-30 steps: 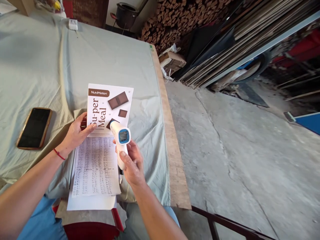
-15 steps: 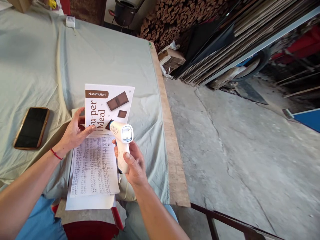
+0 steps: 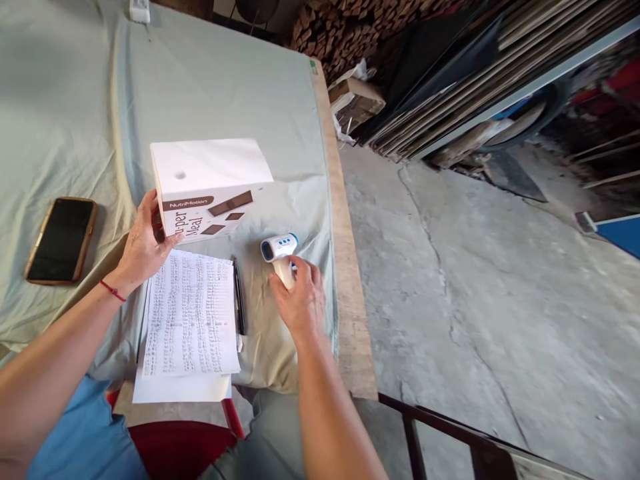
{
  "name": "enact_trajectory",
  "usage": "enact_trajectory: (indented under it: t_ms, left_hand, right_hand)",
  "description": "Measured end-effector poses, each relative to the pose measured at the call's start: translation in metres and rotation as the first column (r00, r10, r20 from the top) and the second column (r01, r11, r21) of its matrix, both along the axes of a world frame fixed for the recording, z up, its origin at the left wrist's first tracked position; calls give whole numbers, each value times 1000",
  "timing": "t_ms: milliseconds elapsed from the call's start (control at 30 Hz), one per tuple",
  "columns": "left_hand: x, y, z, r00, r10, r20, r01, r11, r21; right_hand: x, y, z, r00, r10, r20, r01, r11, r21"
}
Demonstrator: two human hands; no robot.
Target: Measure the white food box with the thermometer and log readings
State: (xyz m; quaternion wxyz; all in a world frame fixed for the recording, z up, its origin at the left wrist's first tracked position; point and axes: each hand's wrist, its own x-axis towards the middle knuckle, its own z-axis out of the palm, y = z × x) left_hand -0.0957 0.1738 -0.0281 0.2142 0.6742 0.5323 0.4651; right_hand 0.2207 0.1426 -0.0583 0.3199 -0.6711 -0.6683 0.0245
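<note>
My left hand (image 3: 145,243), with a red cord on the wrist, grips the near left corner of a white NutriMotion box (image 3: 210,163). The box is tilted, so its blank white side and the printed face with brown bars both show. Over to the right, my right hand (image 3: 301,297) is closed round the handle of a white and blue infrared thermometer (image 3: 279,248), low over the cloth; whether it touches the cloth I cannot tell. Handwritten sheets of paper (image 3: 193,320) lie between my forearms, with a black pen (image 3: 239,297) along their right edge.
A phone in a brown case (image 3: 61,240) lies at the left on the cloth-covered table (image 3: 215,87). A small white object (image 3: 139,10) sits at the far edge. The table's bare wooden edge (image 3: 345,267) borders the concrete floor (image 3: 450,267). Stacked firewood (image 3: 345,33) stands beyond.
The thermometer has moved right and down, away from the box, and turned so its display end faces left. The box has tipped, exposing its blank white side. The pen has come into view.
</note>
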Motion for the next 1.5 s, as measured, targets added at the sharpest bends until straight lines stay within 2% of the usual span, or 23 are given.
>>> enact_trajectory:
  t_ms: [100, 167, 233, 300, 333, 400, 500, 600, 667, 767, 900, 967, 1100, 1267, 1500]
  left_hand:
    - [6, -6, -3, 975, 211, -77, -196, 967, 163]
    - [12, -14, -1, 937, 338, -94, -284, 889, 360]
    - [19, -23, 5, 938, 332, -102, -230, 813, 535]
    - [27, -32, 10, 958, 184, -221, -16, 802, 597]
    - [30, -35, 12, 946, 85, -311, 112, 819, 563]
    - [34, -40, 11, 878, -99, -467, 317, 853, 415]
    - [36, -41, 3, 778, -251, -576, 435, 877, 205]
    - [36, -41, -3, 713, -301, -633, 444, 893, 75]
    - [36, -41, -4, 683, -305, -664, 426, 904, 23]
    - [37, -41, -3, 660, -303, -687, 416, 909, -1]
    - [38, -41, -3, 654, -300, -694, 420, 907, 3]
    - [38, -41, -3, 651, -304, -695, 424, 906, 1]
    - [38, -39, -4, 652, -309, -693, 422, 907, -8]
    - [39, -38, -6, 669, -316, -673, 417, 909, -13]
    - [38, -38, -6, 673, -328, -663, 422, 906, -20]
  right_hand:
    - [-17, -9, 2, 997, 75, -14, -73, 994, 80]
    - [-31, -17, 2, 980, 188, -70, -187, 982, 26]
    - [-42, -23, 2, 965, 251, -80, -256, 965, -52]
    - [-46, -24, 2, 962, 270, -44, -274, 957, -98]
    - [-45, -24, 3, 961, 274, -28, -276, 955, -106]
    - [-42, -21, 7, 955, 293, -53, -297, 950, -96]
    - [-34, -19, 13, 896, 347, -278, -369, 929, -28]
    - [-33, -24, 15, 745, 370, -555, -412, 910, 54]
    - [-35, -29, 14, 675, 341, -655, -376, 922, 93]
    - [-42, -35, 13, 644, 283, -711, -307, 946, 98]
    - [-55, -38, 15, 566, 256, -783, -348, 936, 54]
    - [-61, -38, 16, 578, 194, -793, -338, 941, -15]
    - [-70, -34, 14, 657, 83, -749, -275, 952, -136]
    - [-73, -32, 13, 724, 133, -677, -293, 947, -127]
    - [-71, -32, 10, 748, 189, -636, -323, 941, -99]
